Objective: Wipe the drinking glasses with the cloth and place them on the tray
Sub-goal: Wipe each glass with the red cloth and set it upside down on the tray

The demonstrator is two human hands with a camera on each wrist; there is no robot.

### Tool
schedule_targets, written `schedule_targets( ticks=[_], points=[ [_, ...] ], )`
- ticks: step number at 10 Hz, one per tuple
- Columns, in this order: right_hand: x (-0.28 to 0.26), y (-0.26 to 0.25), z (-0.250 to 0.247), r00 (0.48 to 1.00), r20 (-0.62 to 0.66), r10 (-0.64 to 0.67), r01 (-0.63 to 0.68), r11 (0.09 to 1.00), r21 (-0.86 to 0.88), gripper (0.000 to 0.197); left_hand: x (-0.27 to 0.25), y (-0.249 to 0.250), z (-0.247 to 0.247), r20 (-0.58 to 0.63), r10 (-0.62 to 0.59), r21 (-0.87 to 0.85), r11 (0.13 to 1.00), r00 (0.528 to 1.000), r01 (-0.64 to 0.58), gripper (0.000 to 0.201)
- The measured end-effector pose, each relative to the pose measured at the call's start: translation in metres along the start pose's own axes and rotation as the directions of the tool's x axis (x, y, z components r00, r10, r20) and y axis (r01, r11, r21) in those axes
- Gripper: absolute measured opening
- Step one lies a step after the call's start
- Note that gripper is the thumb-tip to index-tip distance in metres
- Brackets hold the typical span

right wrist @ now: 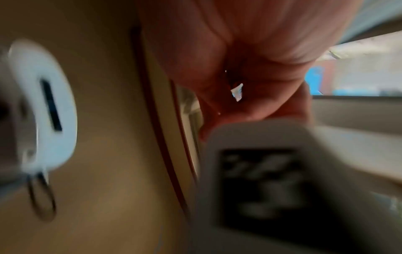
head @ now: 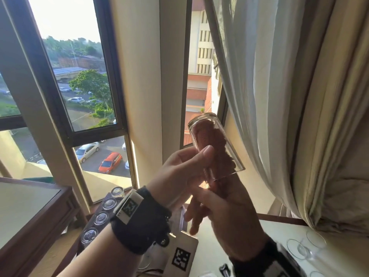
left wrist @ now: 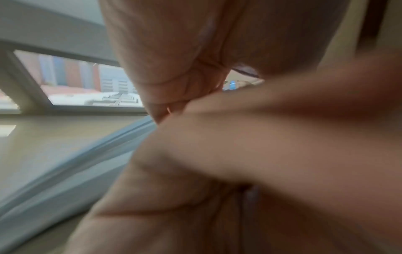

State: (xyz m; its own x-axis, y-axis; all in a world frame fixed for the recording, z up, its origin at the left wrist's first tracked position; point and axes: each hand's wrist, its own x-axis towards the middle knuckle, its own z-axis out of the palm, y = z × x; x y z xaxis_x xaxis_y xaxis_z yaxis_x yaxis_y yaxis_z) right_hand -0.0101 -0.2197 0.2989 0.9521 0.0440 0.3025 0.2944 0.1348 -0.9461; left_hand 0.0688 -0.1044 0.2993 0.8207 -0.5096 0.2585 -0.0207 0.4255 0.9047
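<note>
— Blurred skin fills both wrist views, so we can't make out much there; in the right wrist view a smeared white tag with a black code blocks the lower part.

— From the head view, what do we hold?

— Our left hand [head: 179, 168] grips the clear cylindrical drinking glass [head: 215, 144], thumb across its wall, base tilted up toward the window. The reddish-brown knitted cloth [head: 209, 140] is stuffed inside it.

— And our right hand [head: 223, 216]?

— It sits at the glass mouth below. We see fingers hanging loosely; whether the rest pinch the cloth is hidden.

— The metal tray [head: 182, 218]?

— Mostly covered by our wrists. A row of clear upturned glasses [head: 100, 217] stands at lower left.
</note>
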Motion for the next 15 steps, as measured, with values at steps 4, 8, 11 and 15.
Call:
schedule_targets(
  ticks=[4, 8, 11, 15],
  points=[
    [0.016, 0.018, -0.021, 0.899, 0.027, -0.437, 0.329, 0.635, -0.699, 0.048, 0.009, 0.008, 0.004, -0.065, 0.002, 0.186, 0.982, 0.998, 0.011, 0.053],
    [0.019, 0.030, -0.037, 0.806, 0.201, -0.556, 0.320, 0.125, -0.939, 0.049, 0.016, 0.004, 0.001, -0.123, 0.073, 0.264, 0.964, 0.990, -0.038, 0.048],
    [0.002, -0.008, -0.020, 0.952, 0.290, -0.100, -0.198, 0.523, 0.829, 0.058, 0.008, -0.013, 0.009, 0.023, 0.120, -0.099, 0.988, 0.992, -0.117, 0.071],
    [0.012, 0.021, -0.049, 0.718, 0.067, -0.693, 0.475, 0.418, -0.775, 0.013, 0.002, 0.017, 0.011, -0.098, -0.099, 0.095, 0.990, 0.990, 0.108, 0.066]
  ],
)
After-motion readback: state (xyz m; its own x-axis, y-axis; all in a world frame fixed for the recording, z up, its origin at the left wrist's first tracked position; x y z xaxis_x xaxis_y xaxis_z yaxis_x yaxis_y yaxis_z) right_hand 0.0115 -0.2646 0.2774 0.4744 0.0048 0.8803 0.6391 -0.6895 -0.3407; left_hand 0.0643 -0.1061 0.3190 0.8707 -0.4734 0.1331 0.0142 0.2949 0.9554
